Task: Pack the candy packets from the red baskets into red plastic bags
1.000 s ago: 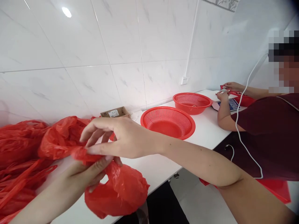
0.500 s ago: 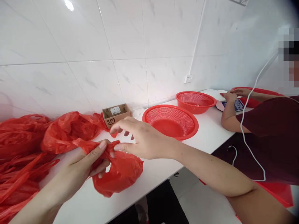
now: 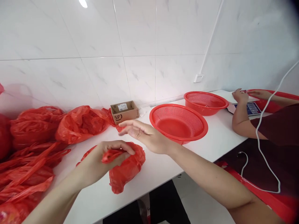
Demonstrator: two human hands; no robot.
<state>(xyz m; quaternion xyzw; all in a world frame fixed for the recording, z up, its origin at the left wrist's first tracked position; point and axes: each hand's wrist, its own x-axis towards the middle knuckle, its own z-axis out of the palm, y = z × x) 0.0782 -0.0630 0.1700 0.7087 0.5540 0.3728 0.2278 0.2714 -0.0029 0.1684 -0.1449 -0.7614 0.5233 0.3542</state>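
A red plastic bag [image 3: 127,169] hangs bunched over the near part of the white table [image 3: 100,200]. My left hand [image 3: 106,160] is closed around its gathered top, with a bit of red plastic poking out between thumb and fingers. What the bag contains cannot be seen. Just above and to the right is my right hand [image 3: 146,135], its fingers stretched out and holding nothing. It is apart from the bag.
Red plastic bags [image 3: 37,127] are heaped at the left. Along the wall are a cardboard box [image 3: 125,116], a red mesh basket [image 3: 178,137] and another red basket [image 3: 203,109]. At the right a co-worker's hands [image 3: 241,96] are above a scale [image 3: 252,109]; a white cable [image 3: 261,124] hangs there.
My right hand has come off the bag's top and its fingers have straightened. My left hand has turned and keeps hold of the bag. The view has shifted to the left.
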